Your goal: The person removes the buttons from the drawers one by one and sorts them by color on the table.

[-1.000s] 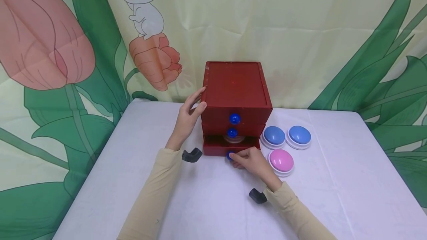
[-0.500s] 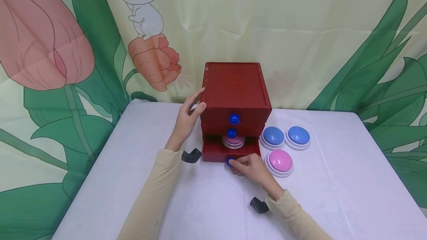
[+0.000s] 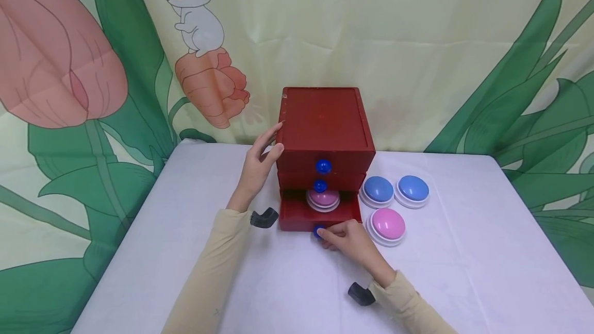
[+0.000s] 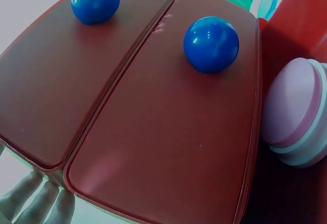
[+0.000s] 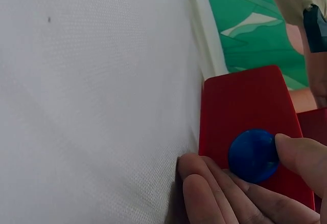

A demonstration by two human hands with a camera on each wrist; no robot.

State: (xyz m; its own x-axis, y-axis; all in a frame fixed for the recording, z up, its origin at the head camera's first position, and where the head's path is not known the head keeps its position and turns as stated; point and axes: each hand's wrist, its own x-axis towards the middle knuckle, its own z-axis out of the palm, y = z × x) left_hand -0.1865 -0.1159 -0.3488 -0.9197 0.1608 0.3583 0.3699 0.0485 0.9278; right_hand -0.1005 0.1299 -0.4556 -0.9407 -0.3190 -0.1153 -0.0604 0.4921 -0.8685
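Big picture first: the white table [image 3: 195, 251] carries a red cabinet [image 3: 325, 117] of three drawers, and the bottom drawer [image 3: 320, 218] stands pulled partway out toward the person, with a pink dome button [image 3: 323, 198] sitting inside it; the left hand [image 3: 257, 169] lies flat against the cabinet's left side, fingers straight, bracing it; the right hand [image 3: 347, 238] pinches the blue knob [image 3: 318, 231] on the drawer front between thumb and fingertips.

Now the risks, as I judge them; the cabinet looks light, so if that bracing palm slackens the whole box could slide forward with the pull; pull too far and the drawer may come clean out and tip, spilling its button; the knob is small and round, so the pinch could slip off; and the right wrist sits just beside the loose pink button [image 3: 388, 224], with two blue buttons [image 3: 395, 189] near behind it, so a sideways sweep could knock them.

What each view adds: the head view alone gives the layout, both sleeves and the buttons outside; the left wrist view shows the two upper drawer fronts shut, their blue knobs [image 4: 210, 44] close up, the pink dome peeking from the open drawer, and only fingertips [image 4: 36, 201] at the edge; the right wrist view alone shows the pinch itself, thumb on one side of the knob [image 5: 253, 155], fingers curled beneath.
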